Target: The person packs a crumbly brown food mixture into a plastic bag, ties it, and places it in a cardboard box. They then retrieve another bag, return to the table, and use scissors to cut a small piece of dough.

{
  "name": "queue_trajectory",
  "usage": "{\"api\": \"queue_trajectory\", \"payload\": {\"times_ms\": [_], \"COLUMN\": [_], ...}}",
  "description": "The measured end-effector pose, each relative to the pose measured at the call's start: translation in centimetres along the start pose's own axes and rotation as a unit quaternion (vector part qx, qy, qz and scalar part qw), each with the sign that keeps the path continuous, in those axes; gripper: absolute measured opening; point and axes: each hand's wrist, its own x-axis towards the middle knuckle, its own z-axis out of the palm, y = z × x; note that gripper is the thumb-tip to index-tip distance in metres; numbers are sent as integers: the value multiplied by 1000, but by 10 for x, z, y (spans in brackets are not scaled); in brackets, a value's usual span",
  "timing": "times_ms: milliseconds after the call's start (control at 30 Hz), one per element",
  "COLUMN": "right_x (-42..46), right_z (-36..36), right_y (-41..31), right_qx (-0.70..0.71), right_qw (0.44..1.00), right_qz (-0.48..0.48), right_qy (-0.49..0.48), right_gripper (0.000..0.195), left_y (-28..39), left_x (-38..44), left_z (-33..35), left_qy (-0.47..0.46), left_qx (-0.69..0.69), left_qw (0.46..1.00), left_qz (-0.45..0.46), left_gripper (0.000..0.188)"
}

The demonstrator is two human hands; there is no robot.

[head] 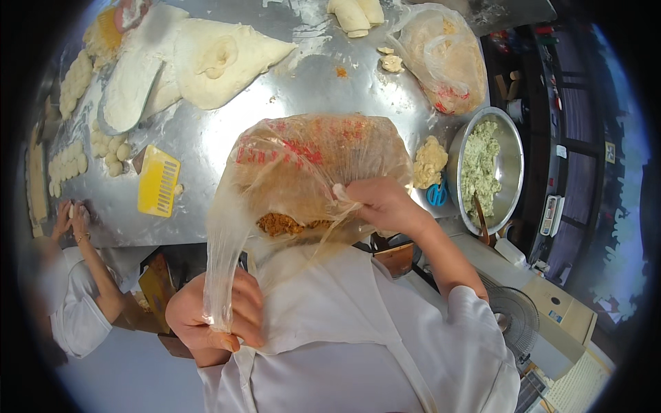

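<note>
A large clear plastic bag with red print lies at the steel table's near edge, its mouth facing me. Brown crumbly filling shows through the opening. My left hand grips a stretched end of the bag and draws it toward my body. At the right side of the mouth, my right hand pinches the gathered plastic. Just right of the bag sit a lump of pale dough-like paste and scissors with blue handles.
A steel bowl of green filling stands at right, a second filled bag behind it. Rolled dough, a yellow plastic scraper and dough balls lie at left. A co-worker's hands handle dough at far left; another hand is at upper left.
</note>
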Motion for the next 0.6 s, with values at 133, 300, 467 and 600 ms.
{"api": "queue_trajectory", "payload": {"times_ms": [133, 300, 467, 600], "right_x": [-1, 2, 7, 14], "right_z": [16, -25, -49, -77], "right_y": [-5, -21, -18, -18], "right_qx": [-168, -117, -88, 16], "right_qw": [984, 988, 982, 981], "right_qz": [37, 73, 127, 136], "right_qy": [-56, -73, -112, -137], "right_gripper": [13, 20, 31, 39], "left_y": [-7, -2, 4, -26], "left_x": [-18, -29, -36, -55], "left_z": [-3, -14, -34, -61], "left_qy": [48, 131, 309, 312], "left_qx": [-41, 38, 133, 64], "left_qw": [998, 988, 908, 920], "left_qz": [4, -72, -248, -227], "left_gripper": [26, 39, 60, 67]}}
